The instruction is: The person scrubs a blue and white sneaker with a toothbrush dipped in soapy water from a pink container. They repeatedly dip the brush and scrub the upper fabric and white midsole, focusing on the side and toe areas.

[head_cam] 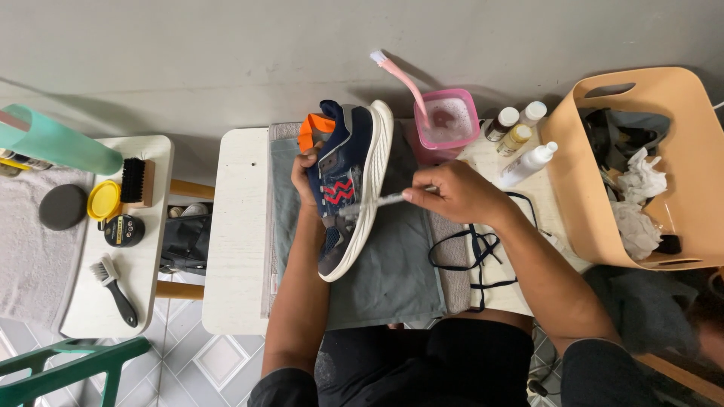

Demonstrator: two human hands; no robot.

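Centre frame, above grey towel (392, 279) on white bench (237, 249): navy sneaker (348, 188), being gripped on edge by closed left hand (308, 175). Right hand (452, 192) pinching small brush (373, 202), scrubbing the side panel. Probably calling next for fresh suds from pink tub (446, 120), upper centre.

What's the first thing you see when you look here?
The navy shoe in the middle, held on its side over a grey cloth by the left hand, while the right hand works a small brush against it. Behind it stands a pink tub of suds, and at the right a tan basket.
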